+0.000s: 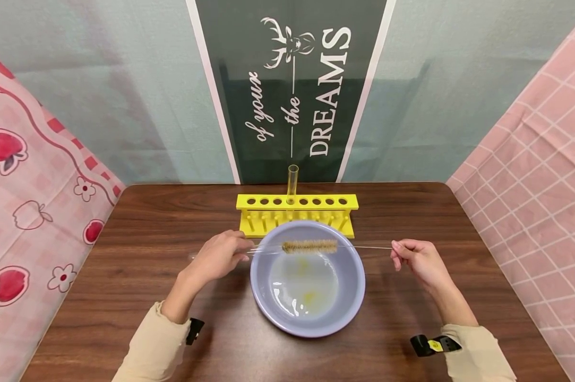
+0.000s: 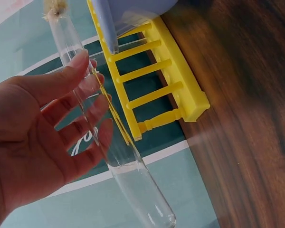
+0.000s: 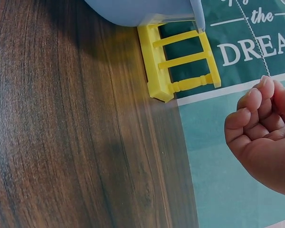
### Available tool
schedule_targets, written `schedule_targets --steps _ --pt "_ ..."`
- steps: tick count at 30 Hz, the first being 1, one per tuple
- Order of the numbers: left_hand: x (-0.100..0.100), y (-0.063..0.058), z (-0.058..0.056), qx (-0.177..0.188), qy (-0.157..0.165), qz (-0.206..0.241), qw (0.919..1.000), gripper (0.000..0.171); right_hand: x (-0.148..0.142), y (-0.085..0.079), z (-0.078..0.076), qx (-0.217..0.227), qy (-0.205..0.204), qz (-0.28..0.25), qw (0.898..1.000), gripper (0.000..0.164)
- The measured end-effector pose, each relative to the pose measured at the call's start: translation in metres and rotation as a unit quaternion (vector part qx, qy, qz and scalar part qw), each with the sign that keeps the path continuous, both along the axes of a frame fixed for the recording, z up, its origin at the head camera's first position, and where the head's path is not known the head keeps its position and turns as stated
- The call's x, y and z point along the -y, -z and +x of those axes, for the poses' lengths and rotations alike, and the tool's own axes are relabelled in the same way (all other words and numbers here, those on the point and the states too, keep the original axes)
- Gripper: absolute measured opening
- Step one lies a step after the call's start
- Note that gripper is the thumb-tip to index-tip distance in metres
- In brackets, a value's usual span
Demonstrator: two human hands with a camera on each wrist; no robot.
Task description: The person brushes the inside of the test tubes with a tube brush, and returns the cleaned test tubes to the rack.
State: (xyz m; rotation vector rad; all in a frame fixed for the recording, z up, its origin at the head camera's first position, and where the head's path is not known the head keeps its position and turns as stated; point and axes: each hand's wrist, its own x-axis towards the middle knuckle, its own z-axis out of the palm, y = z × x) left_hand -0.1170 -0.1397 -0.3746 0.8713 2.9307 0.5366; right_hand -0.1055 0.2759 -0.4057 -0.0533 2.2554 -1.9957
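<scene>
My left hand (image 1: 222,254) holds a clear glass test tube (image 2: 145,192) between thumb and fingers, its rounded end pointing left, away from the basin. Over the basin, the tan bristles of a test tube brush (image 1: 311,246) line up with the tube's mouth, the tip right at the opening. My right hand (image 1: 421,262) pinches the end of the brush's thin twisted wire handle (image 3: 254,40) between thumb and fingertips. Beneath both lies a light purple basin (image 1: 308,330) with shallow, cloudy liquid and yellowish patches in it.
Behind the basin stands a yellow test tube rack (image 1: 244,202), with one upright glass tube (image 1: 293,178) in it. The basin's far rim overlaps the rack in the head view. A brown wooden table (image 1: 387,339) carries everything, with patterned cloths (image 1: 125,106) around its back and sides.
</scene>
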Motion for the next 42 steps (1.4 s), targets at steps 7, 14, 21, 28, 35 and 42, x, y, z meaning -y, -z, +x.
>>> schedule_targets --steps 7,14,21,28,35,42 --pt "-0.003 -0.007 0.000 -0.013 0.010 -0.009 0.9998 0.024 -0.001 0.000 0.000 -0.015 0.000 0.017 1.000 0.031" --pt "-0.004 -0.008 -0.001 -0.038 0.021 -0.012 0.9990 0.022 0.000 -0.002 0.001 -0.022 0.007 0.003 1.000 0.029" --pt "-0.008 -0.007 -0.003 -0.040 0.020 -0.019 0.9988 0.021 0.004 -0.004 0.001 -0.031 0.008 0.015 0.999 0.028" --pt "-0.019 -0.008 -0.005 -0.057 0.065 -0.026 0.9960 0.017 0.016 -0.003 0.001 -0.041 -0.021 0.086 0.995 0.030" --pt "-0.025 -0.010 -0.006 -0.048 0.047 -0.025 0.9974 0.019 0.023 -0.006 -0.002 -0.038 -0.031 0.098 0.994 0.032" --pt "-0.030 -0.015 -0.005 -0.047 0.048 -0.039 0.9969 0.018 0.027 -0.010 -0.007 -0.036 -0.040 0.125 0.991 0.029"
